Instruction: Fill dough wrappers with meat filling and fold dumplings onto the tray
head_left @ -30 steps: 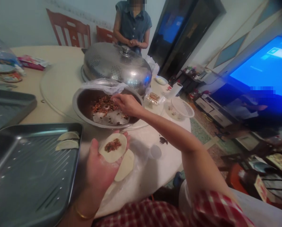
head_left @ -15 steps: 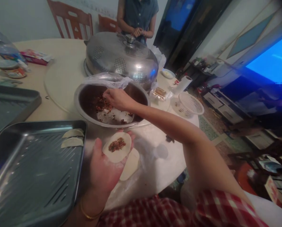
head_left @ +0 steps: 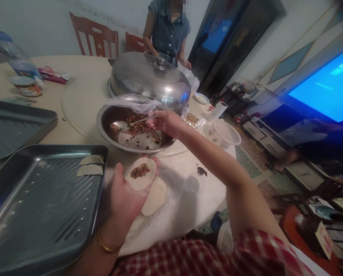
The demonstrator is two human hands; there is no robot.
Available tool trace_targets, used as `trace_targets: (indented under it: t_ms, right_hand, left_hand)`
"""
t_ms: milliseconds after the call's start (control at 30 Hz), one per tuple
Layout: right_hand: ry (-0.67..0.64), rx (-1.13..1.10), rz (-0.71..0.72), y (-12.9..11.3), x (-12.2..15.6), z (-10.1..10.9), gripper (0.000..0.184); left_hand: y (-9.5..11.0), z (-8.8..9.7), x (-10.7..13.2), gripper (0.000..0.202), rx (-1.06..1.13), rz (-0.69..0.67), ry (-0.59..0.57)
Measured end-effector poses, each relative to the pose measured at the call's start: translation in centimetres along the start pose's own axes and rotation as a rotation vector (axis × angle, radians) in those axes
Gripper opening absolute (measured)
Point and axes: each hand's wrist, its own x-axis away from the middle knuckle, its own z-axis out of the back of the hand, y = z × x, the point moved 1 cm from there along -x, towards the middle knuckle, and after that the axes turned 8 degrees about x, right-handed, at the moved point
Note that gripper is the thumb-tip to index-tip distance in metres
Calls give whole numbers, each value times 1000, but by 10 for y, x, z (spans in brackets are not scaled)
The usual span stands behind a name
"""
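On the palm of my left hand [head_left: 128,195] rests a round dumpling wrapper [head_left: 128,179] with a mound of chopped filling [head_left: 140,171] at its middle. My right hand [head_left: 167,122] pinches the handle of a metal spoon [head_left: 120,125] inside a large steel bowl [head_left: 102,130]. Reddish-brown filling lies heaped in that bowl, and its base shows through in front. Below my left fingers, another flat wrapper [head_left: 154,199] lies on the table. Two folded dumplings [head_left: 90,170] sit in the right back corner of a dark baking tray [head_left: 45,199].
Behind the bowl stands a big steel domed lid [head_left: 131,74]. A second tray [head_left: 13,126], a plastic bottle [head_left: 20,57] and a tub [head_left: 26,86] are at left. A white basket [head_left: 225,132] sits at the table's right edge. Another person [head_left: 168,30] stands across.
My right hand has moved up and right from the filling, and the spoon is now visible in it. The other person's hands have come apart. The view has shifted slightly.
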Motion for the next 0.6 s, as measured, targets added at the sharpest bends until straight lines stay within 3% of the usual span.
trace_targets:
  t_ms: [100,233,333,467,600]
  right_hand:
    - [-29,-155,-12,-12,47,31,20]
    - [7,-10,283,-21,119,52,32]
    - [-14,255,538,-24,159,48,22]
    - [-144,565,893,-24,182,34,20]
    - [-148,640,992,-24,184,31,22]
  left_hand:
    - [-2,-5,2,60,-34,-37,50]
    - [-5,-9,2,65,-71,-82,34]
    - [-5,-8,1,62,-64,-85,-28]
    - [-5,-4,0,67,-115,-57,-15]
    - [-5,-3,-1,73,-118,-59,6]
